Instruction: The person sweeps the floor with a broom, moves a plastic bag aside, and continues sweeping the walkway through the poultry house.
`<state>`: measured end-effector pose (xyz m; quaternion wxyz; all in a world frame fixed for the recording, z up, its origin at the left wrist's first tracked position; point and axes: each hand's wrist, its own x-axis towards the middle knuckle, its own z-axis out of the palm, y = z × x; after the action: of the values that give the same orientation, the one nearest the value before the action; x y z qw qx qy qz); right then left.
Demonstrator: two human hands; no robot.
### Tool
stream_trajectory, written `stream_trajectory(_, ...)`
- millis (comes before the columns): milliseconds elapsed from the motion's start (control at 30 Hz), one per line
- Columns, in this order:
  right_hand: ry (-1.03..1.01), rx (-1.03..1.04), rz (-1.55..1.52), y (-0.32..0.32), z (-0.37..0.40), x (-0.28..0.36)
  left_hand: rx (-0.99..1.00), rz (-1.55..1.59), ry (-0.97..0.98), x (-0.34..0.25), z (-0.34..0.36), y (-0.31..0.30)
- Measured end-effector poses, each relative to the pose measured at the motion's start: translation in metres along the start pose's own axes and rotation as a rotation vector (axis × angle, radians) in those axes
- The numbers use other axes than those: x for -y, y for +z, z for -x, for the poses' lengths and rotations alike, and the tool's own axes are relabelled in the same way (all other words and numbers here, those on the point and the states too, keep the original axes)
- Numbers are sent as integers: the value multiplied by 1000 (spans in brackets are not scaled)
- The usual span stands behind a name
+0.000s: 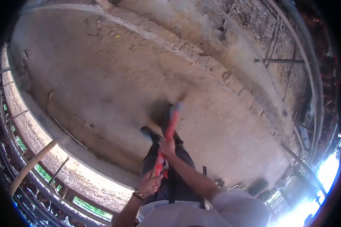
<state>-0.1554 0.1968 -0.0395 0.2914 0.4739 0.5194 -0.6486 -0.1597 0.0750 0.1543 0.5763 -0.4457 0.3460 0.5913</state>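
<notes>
A long red tool [172,125] with a pale, blurred tip slants up and away from my body, above my legs. Around its middle my right hand [167,146] is closed. Lower down, near the tool's rear end, my left hand [150,184] is closed around it, with a bracelet on that wrist. Part of the red shaft shows between the two hands. What the tip is cannot be made out.
My dark boots [150,133] stand on the dirt-covered floor [121,83]. A low raised ledge [201,56] crosses beyond them. A wooden pole [34,162] and railings are at the left, with metal bars [284,61] at the right.
</notes>
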Motion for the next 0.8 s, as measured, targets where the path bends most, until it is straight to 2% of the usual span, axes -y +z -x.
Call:
stream_trajectory(33,6,21,146,13,-17,43,-14,285,87,3,-17,20)
stream_trajectory(100,-126,156,412,44,-35,84,-154,280,274,8,-36,53)
stream_trajectory(133,-398,199,583,60,-43,60,-234,272,374,6,-35,58)
stream_trajectory(200,-536,352,563,67,-11,68,-163,314,296,12,-7,47)
stream_trajectory(233,-385,451,362,63,35,104,-147,279,265,19,15,39)
stream_trajectory(300,-476,379,76,71,81,73,-174,173,196,34,63,19)
stream_trajectory(333,-267,337,-38,70,106,73,-220,113,151,43,84,6)
stream_trajectory(367,-56,294,-146,64,133,81,-140,-21,162,48,98,-8)
stream_trajectory(400,62,148,-307,59,158,84,-57,-150,171,51,110,-23)
stream_trajectory(433,183,-6,-458,53,173,85,-3,-117,67,45,115,-32)
stream_trajectory(467,166,-98,-467,47,173,84,46,-89,-38,35,120,-38)
stream_trajectory(533,116,-286,-484,40,163,83,91,269,-472,-11,108,-47)
stream_trajectory(600,137,-401,-446,42,102,68,153,-103,-217,-40,65,-43)
stream_trajectory(667,-39,-20,-222,52,22,82,159,216,-43,-53,30,-17)
stream_trajectory(700,-118,121,-2,72,-10,100,65,256,104,-59,15,0)
stream_trajectory(767,-52,361,85,119,-20,146,-139,343,395,-68,1,17)
stream_trajectory(800,-81,435,8,143,-5,151,-140,335,383,-69,12,3)
